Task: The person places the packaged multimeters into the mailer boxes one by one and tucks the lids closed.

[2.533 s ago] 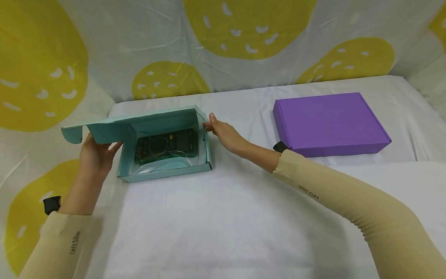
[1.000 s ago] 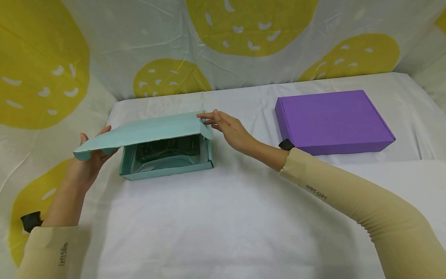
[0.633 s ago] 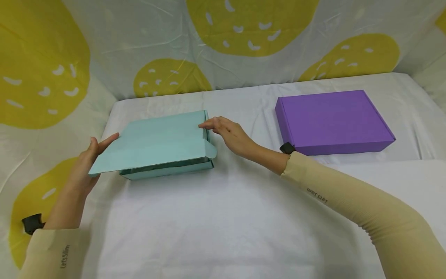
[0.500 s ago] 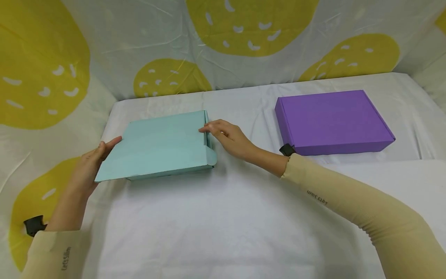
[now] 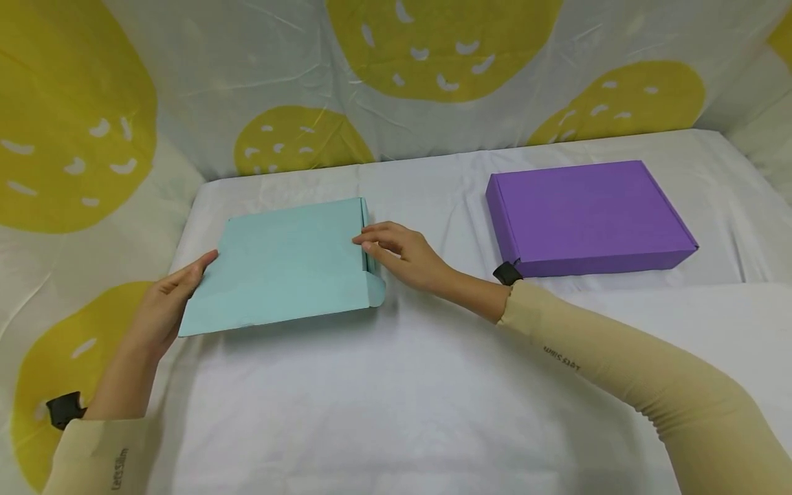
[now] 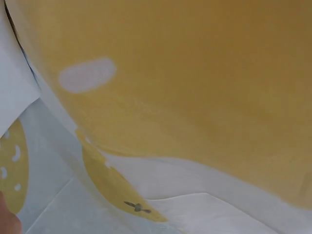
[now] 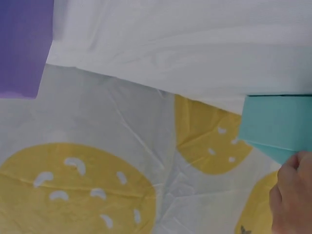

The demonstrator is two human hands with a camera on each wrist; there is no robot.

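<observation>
A light teal cardboard box [image 5: 284,258] stands at the table's left, its lid lowered over it and the lid's front part jutting past the front side. A small side flap [image 5: 375,289] sticks out at the front right corner. My left hand [image 5: 167,302] holds the lid's left edge, with some fingers hidden beneath it. At the right edge my right hand [image 5: 405,258] rests bent fingertips on the lid. In the right wrist view the same teal box [image 7: 275,122] shows beside the right hand [image 7: 295,195]. Whatever lies inside the box is covered.
A purple box [image 5: 594,213], lid down, lies at the back right. White cloth [image 5: 383,399] covers the table, and a white curtain with yellow patterns [image 5: 442,48] hangs behind it and at the left.
The teal lid has swung forward and down, hiding the black multimeter inside. My left hand came down with its edge. My right hand slid forward along the right edge, toward me.
</observation>
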